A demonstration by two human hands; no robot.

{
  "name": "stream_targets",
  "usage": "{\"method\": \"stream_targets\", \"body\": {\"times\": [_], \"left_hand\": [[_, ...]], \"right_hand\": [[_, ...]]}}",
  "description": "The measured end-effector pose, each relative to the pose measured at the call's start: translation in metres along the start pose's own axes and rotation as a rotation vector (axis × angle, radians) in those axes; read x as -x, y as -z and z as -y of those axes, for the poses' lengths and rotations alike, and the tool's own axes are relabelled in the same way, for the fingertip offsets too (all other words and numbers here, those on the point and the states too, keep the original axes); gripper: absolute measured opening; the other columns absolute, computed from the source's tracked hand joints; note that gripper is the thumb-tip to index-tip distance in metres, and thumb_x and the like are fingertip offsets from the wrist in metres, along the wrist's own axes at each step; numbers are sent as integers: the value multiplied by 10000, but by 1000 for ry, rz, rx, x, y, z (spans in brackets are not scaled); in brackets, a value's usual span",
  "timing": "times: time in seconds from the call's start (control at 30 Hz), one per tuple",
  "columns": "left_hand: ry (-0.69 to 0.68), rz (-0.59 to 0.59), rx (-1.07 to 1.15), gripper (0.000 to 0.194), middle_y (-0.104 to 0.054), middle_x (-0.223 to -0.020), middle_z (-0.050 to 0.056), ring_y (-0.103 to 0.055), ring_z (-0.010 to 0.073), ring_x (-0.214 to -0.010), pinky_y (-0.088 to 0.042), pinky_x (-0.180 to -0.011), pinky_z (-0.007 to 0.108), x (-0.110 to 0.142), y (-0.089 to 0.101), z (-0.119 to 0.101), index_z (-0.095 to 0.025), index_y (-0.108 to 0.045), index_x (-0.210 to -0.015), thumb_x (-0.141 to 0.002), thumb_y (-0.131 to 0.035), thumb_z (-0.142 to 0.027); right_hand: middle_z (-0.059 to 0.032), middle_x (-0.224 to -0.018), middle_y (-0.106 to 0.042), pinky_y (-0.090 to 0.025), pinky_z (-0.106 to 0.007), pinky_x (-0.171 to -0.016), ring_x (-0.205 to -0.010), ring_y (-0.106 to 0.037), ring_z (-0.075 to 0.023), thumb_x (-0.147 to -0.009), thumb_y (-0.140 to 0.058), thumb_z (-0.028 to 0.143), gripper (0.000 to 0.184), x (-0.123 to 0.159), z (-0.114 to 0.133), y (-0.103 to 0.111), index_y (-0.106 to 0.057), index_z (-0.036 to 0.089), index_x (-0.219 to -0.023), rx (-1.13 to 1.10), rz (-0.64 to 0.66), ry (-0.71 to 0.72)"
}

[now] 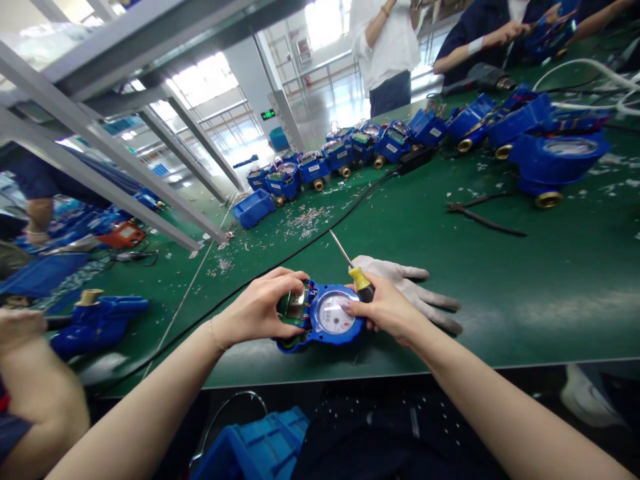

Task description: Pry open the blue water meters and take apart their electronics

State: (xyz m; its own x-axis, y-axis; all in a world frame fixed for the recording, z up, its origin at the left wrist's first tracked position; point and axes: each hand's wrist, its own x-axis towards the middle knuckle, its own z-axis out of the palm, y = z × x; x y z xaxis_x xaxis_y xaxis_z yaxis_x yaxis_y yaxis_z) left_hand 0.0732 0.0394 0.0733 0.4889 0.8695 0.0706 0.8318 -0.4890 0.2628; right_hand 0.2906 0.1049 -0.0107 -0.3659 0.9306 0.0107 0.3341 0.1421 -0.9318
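A blue water meter point(325, 320) with a white dial lies on the green table near its front edge. My left hand point(260, 307) grips its left side, fingers curled over a green circuit board. My right hand point(385, 310) presses on the meter's right side and also holds a screwdriver point(353, 263) with a yellow and black handle, its shaft pointing up and away. A white work glove point(425, 297) lies flat on the table just behind my right hand.
A row of blue meters point(345, 157) with brass fittings lines the far side, and a large one point(555, 160) sits right. Pliers point(480, 213), a black cable point(280, 263), a small blue bin point(253, 208) and white scraps lie about. Other people work at left and far right.
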Motion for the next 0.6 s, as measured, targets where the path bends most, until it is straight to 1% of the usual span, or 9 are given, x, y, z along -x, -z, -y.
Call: {"method": "stream_targets", "body": {"times": [0.07, 0.1, 0.13, 0.2, 0.27, 0.3, 0.4, 0.5, 0.6], "left_hand": [[61, 6, -13, 375, -607, -1124, 73, -573, 201, -986, -499, -849, 343, -5, 1, 1, -206, -486, -921, -655, -725, -319], [95, 26, -41, 395, -611, -1102, 69, -576, 207, -974, -497, -847, 354, -6, 0, 0, -205, -489, -949, -653, -720, -325], [128, 44, -72, 420, -612, -1082, 66, -576, 215, -969, -495, -848, 365, -7, 0, -1, -203, -493, -988, -653, -712, -328], [190, 53, -101, 511, -602, -1081, 65, -570, 230, -990, -486, -871, 382, -5, -3, -5, -200, -484, -1091, -647, -704, -327], [246, 19, -59, 633, -582, -1139, 67, -565, 230, -1039, -472, -916, 381, 0, -8, -8, -206, -443, -1200, -636, -710, -317], [277, -11, -22, 688, -571, -1177, 68, -562, 225, -1071, -463, -942, 374, 3, -11, -9, -211, -412, -1249, -637, -711, -309], [365, -94, 71, 800, -548, -1261, 91, -557, 215, -1130, -443, -989, 354, 11, -19, -9, -190, -330, -1336, -645, -718, -304], [374, -136, 90, 805, -536, -1304, 109, -568, 213, -1131, -445, -992, 333, 15, -24, -8, -162, -362, -1319, -625, -746, -297], [323, -206, 62, 702, -615, -1196, 82, -611, 198, -1056, -476, -943, 302, 16, -28, -11, -168, -454, -1228, -610, -764, -286]], "right_hand": [[-21, -730, -637, -473, -308, -628, -678, -607, -223, -657, -751, 255, 324, -3, 8, 2, -653, 195, -960, 59, 67, 14], [-37, -784, -642, -467, -316, -663, -730, -610, -233, -693, -723, 251, 299, -2, 14, 3, -637, 186, -972, 110, 58, 39], [-48, -817, -640, -459, -323, -689, -768, -609, -241, -716, -709, 258, 278, -1, 20, 3, -625, 182, -970, 164, 15, 63], [-59, -821, -633, -446, -340, -705, -787, -604, -258, -728, -724, 327, 294, 1, 33, 3, -605, 183, -956, 280, -34, 74], [-74, -817, -625, -448, -363, -720, -816, -597, -281, -688, -774, 412, 370, 2, 44, -2, -601, 175, -915, 386, -30, 94], [-91, -844, -624, -451, -380, -757, -871, -588, -298, -652, -804, 430, 416, 2, 48, -6, -604, 161, -898, 437, -14, 121], [-145, -1011, -604, -406, -407, -935, -1094, -502, -324, -512, -892, 394, 586, 0, 54, -19, -611, 108, -941, 516, 104, 241], [-150, -1081, -586, -381, -386, -994, -1166, -461, -314, -398, -933, 344, 748, -2, 53, -25, -596, 93, -1017, 515, 261, 262], [-125, -1068, -585, -418, -366, -957, -1124, -500, -297, -380, -935, 363, 786, -2, 52, -21, -584, 120, -1040, 549, 304, 215]]}}
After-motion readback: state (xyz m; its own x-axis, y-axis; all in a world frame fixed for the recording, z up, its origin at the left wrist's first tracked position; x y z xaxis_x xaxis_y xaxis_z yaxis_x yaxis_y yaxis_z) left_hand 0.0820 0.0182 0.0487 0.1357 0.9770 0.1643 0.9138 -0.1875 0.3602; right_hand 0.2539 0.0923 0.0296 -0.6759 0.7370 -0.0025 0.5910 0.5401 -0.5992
